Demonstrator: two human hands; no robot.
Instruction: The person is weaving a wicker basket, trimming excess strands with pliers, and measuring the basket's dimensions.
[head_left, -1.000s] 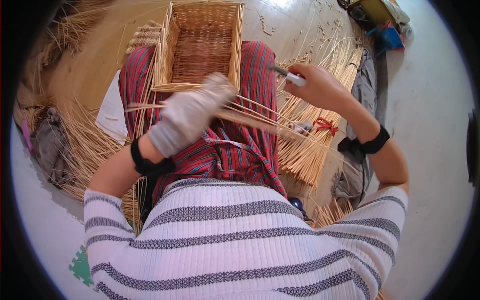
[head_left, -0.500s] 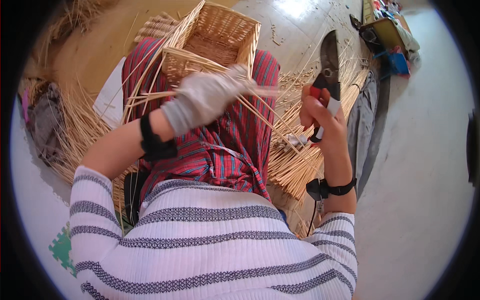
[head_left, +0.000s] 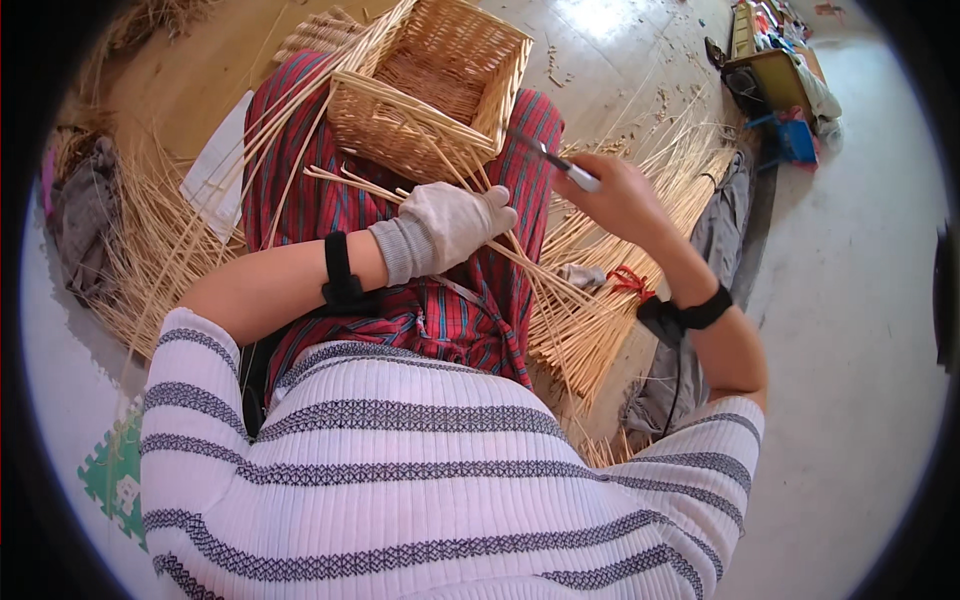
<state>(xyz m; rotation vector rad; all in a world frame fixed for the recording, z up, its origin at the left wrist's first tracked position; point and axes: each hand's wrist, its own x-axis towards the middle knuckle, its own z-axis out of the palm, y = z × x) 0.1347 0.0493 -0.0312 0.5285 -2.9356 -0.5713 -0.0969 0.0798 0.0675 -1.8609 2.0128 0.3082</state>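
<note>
Basket [head_left: 370, 125] rested on my plaid-covered lap [head_left: 340, 225], seemingly light, springy and best held by its stiff rim [head_left: 415, 109], while my gloved left hand [head_left: 455, 222] was clasped around loose canes [head_left: 357, 184] and, apart from it, my right hand [head_left: 620, 195] gripped shears [head_left: 582, 178].

Basket [head_left: 430, 105]: tan wicker, rectangular, open-topped, sitting skewed and tilted on the lap [head_left: 330, 230], inner floor visible, long strands trailing off its left side. Canes [head_left: 372, 187]: several, thin, pale, gripped in the left hand [head_left: 455, 222], ends poking out left, rest slanting down right. Shears [head_left: 575, 172]: pale handle, dark blurred blade, in the right hand [head_left: 622, 200], pointing up-left, near basket's right side.
</note>
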